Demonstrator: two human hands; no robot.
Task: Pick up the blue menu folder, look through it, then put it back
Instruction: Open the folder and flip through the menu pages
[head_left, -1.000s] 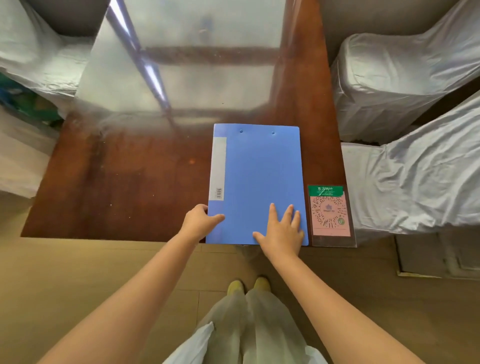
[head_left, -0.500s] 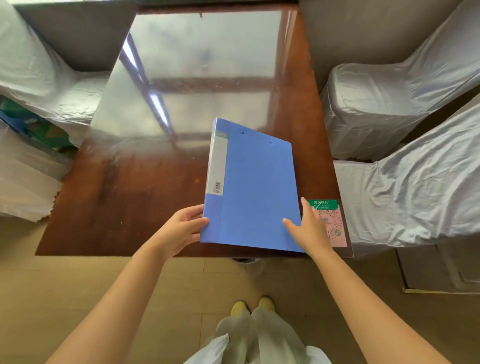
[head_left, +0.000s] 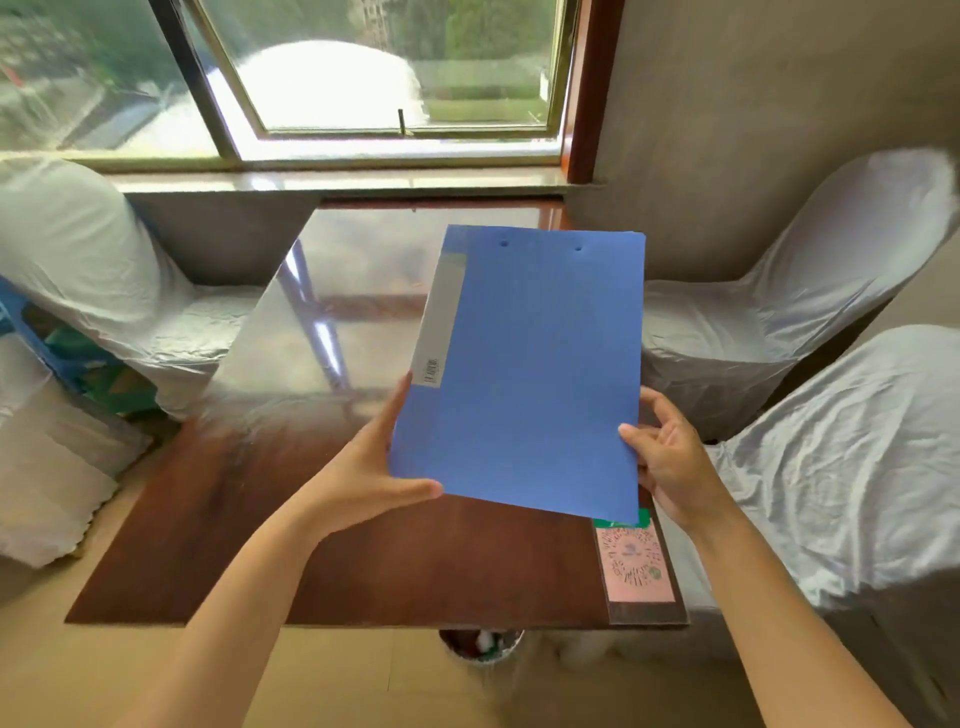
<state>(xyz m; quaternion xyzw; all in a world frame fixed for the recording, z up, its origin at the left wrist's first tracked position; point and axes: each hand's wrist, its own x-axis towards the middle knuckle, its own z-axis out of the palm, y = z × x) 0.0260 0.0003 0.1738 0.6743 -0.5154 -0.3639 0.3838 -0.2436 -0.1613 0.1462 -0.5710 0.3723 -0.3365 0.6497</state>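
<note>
The blue menu folder (head_left: 524, 369) is closed and held up off the brown table (head_left: 322, 561), tilted toward me, its grey spine label on the left. My left hand (head_left: 371, 467) grips its lower left corner, thumb across the bottom edge. At the lower right edge my right hand (head_left: 670, 457) holds the folder, with the fingers curled behind the cover.
A pink QR-code card (head_left: 636, 561) with a green top lies at the table's near right corner. White-covered chairs stand to the left (head_left: 98, 270) and to the right (head_left: 789, 322). A window (head_left: 363, 78) is behind the table. A small bin (head_left: 480, 644) sits under the table edge.
The folder went from lying flat on the table to being lifted clear and tilted up in both hands. The camera view has tipped upward, so the window shows.
</note>
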